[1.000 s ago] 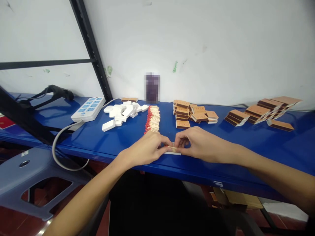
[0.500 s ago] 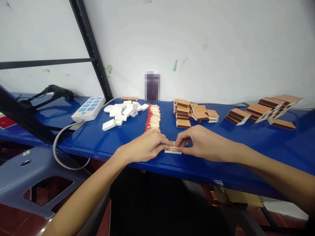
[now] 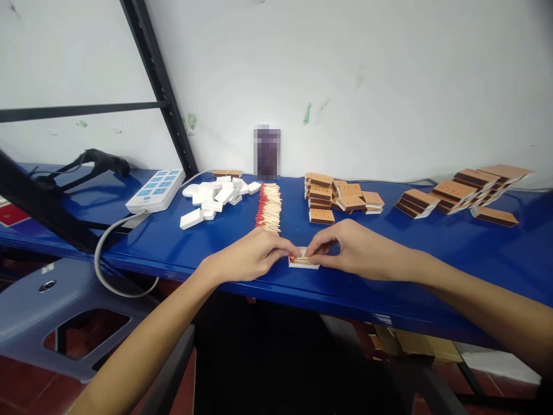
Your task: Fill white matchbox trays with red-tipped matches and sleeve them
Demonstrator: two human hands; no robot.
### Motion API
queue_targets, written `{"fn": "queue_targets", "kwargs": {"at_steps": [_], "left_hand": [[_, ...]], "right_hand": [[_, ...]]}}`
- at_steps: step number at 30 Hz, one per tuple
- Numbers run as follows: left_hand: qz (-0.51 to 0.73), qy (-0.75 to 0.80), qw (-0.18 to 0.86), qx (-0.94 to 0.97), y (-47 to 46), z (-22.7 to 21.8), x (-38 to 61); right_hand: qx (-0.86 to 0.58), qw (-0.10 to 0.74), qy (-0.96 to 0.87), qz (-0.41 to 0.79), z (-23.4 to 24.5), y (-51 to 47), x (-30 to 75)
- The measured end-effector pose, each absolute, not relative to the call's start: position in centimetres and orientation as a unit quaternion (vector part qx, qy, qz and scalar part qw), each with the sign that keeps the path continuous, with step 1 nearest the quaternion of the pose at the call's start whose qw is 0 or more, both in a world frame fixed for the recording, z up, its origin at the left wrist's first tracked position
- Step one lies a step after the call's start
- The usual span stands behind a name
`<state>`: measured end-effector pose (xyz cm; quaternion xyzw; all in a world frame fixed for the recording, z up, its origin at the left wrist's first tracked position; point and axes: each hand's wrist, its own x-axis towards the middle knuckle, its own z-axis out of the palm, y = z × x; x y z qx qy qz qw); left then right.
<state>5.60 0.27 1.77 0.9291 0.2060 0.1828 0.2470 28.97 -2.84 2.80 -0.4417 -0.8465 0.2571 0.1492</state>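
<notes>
A small white matchbox tray [image 3: 303, 266] lies near the front edge of the blue shelf, with matches [image 3: 299, 260] inside, their red heads toward the left. My left hand [image 3: 254, 253] is at the tray's left end, its fingers closed at the back left corner; the thumb is partly hidden. From the right, my right hand [image 3: 349, 251] pinches the wooden ends of the matches with thumb and forefinger. Just beyond my left hand runs a long row of loose matches [image 3: 270, 207], red heads to the left.
White matchbox trays [image 3: 213, 196] are heaped at the back left, beside a power strip [image 3: 156, 190]. Orange-brown matchbox sleeves [image 3: 321, 196] are piled at the back middle. More matchboxes [image 3: 453, 193] stand stacked on the right. A blue-grey stool [image 3: 26, 305] is at lower left.
My left fingers have drawn back slightly from the matches, and red heads now show in the tray. My right hand has barely moved.
</notes>
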Motion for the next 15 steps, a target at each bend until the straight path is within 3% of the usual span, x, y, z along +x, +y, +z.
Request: {"fn": "queue_targets", "kwargs": {"at_steps": [9, 15], "left_hand": [[0.195, 0.210, 0.213, 0.934, 0.1, 1.0, 6.2], [0.313, 0.242, 0.128, 0.909, -0.9, 1.1, 3.9]], "right_hand": [[-0.457, 0.155, -0.848, 0.220, 2.6, -2.9, 28.4], [-0.422, 0.163, -0.874, 0.180, 2.6, -3.2, 28.3]]}}
